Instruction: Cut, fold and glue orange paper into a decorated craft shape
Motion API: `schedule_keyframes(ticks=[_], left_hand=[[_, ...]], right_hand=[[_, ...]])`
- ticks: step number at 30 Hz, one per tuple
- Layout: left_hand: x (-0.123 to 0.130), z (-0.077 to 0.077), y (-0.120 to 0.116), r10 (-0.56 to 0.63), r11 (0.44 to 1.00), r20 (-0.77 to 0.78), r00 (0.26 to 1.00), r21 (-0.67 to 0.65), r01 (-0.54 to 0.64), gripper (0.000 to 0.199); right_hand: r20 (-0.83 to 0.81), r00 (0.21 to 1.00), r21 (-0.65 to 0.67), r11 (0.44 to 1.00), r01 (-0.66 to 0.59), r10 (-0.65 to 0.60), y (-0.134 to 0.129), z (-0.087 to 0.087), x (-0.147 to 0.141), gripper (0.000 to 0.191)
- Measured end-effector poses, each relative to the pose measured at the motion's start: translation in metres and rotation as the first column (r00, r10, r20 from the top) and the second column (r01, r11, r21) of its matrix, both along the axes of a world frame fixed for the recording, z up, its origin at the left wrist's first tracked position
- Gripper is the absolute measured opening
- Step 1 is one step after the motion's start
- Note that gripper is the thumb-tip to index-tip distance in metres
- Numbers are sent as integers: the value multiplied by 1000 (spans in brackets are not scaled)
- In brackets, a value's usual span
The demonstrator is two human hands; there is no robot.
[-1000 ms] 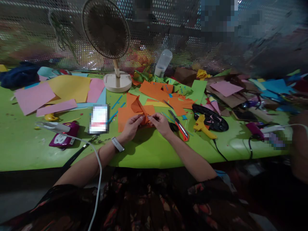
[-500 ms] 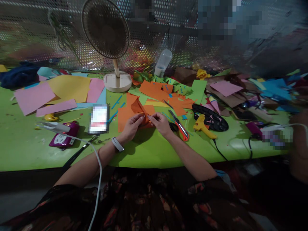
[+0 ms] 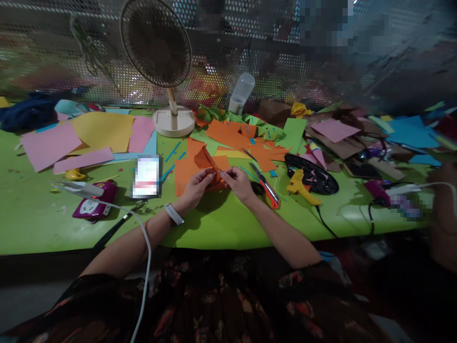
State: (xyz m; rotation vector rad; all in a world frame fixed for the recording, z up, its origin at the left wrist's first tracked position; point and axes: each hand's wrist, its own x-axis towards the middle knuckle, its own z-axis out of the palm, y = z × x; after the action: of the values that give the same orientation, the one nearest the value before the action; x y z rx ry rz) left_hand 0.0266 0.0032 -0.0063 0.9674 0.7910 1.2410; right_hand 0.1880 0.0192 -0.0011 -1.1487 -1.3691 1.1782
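A folded piece of orange paper is pinched between my two hands near the middle of the green table. My left hand, with a light band at the wrist, grips its near edge between thumb and fingers. Close beside it, my right hand pinches the same paper, fingertips almost meeting the left ones. Flat orange sheets lie beneath and behind. Just right of my right hand are a red-handled box cutter and scissors, whose handles are partly hidden.
A yellow glue gun lies by a black tray on the right. A phone and a purple device with a white cable are at left. Behind stand a fan and a clear bottle. Another person's arm shows far right.
My hands and the orange paper stay almost in place. At the far right, the other person's arm has shifted lower, uncovering more of the coloured paper there.
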Motion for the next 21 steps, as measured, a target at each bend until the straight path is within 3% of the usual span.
schedule_keyframes(ticks=[21], left_hand=[[1, 1, 0, 56, 993, 19, 998, -105, -54, 34]], right_hand=[[-20, 1000, 18, 1000, -7, 7, -1, 1, -2, 37]])
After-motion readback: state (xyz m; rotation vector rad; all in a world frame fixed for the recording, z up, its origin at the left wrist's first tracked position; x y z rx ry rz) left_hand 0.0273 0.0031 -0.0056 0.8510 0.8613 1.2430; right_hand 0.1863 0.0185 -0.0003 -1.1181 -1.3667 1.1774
